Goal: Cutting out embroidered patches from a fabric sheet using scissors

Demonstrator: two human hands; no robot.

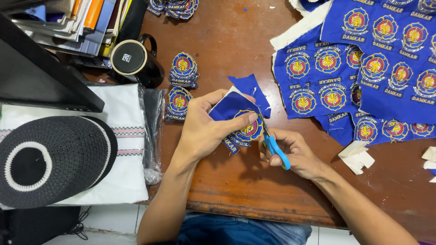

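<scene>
The left hand [204,129] is pinching a blue patch [243,123] over the desk [236,181], thumb pressed on top near the emblem. The right hand [293,154] sits just right of it, fingers closed through the blue handles of the scissors [272,143]. The blades run up and slightly left, meeting the patch's right edge, so the cloth lies left of the blades.

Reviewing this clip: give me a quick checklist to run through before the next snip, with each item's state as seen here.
1. Left hand grips the blue patch piece: ok.
2. Right hand holds the blue-handled scissors: ok.
3. Blades at the fabric edge: ok.
4. Left fingertips away from the blades: not ok, thumb lies close.
5. Blades following the emblem border: cannot tell.
6. Cut patch stacks out of the way: ok.
</scene>
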